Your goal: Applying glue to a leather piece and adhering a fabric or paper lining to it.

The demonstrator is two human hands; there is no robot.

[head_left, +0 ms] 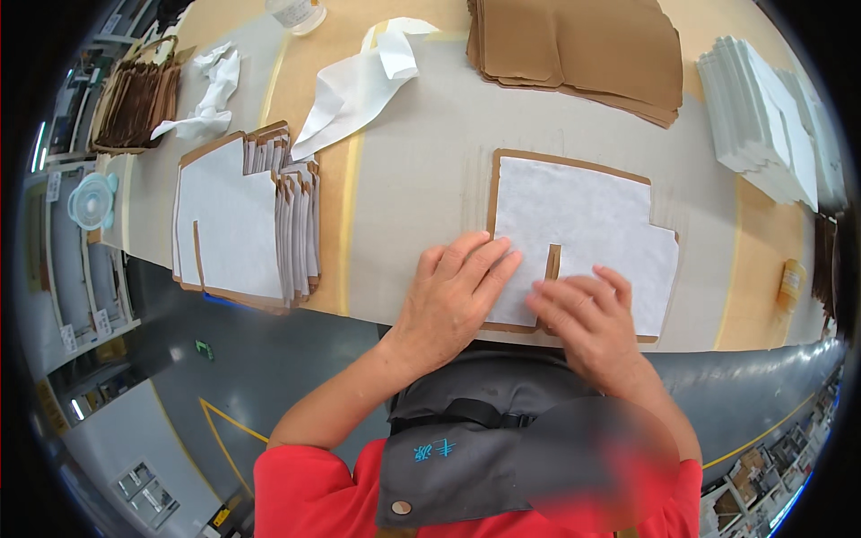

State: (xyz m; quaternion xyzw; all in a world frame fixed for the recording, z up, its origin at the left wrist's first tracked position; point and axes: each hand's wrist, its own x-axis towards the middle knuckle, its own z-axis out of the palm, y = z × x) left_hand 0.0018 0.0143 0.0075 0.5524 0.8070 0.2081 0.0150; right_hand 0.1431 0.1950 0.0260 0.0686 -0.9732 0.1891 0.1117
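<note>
A brown panel faced with white sheet (583,202) lies flat before me. It has a stepped notch at its right side and a narrow brown slit (553,262) running in from the near edge. My left hand (456,291) rests on the panel's left edge, fingers stretched out and flat. On the near part, my right hand (587,318) touches the white facing beside the slit, its fingers slightly bent and apart. The fingers hide part of the slit and the near edge. Neither hand grips anything that I can see.
A stack of similar white-faced panels (229,224) stands left. Brown sheets (574,54) are piled at the back, white pieces (758,125) at the far right. Crumpled white paper (354,94), a clear cup (298,13) and a small yellow bottle (790,285) are on the table (404,161).
</note>
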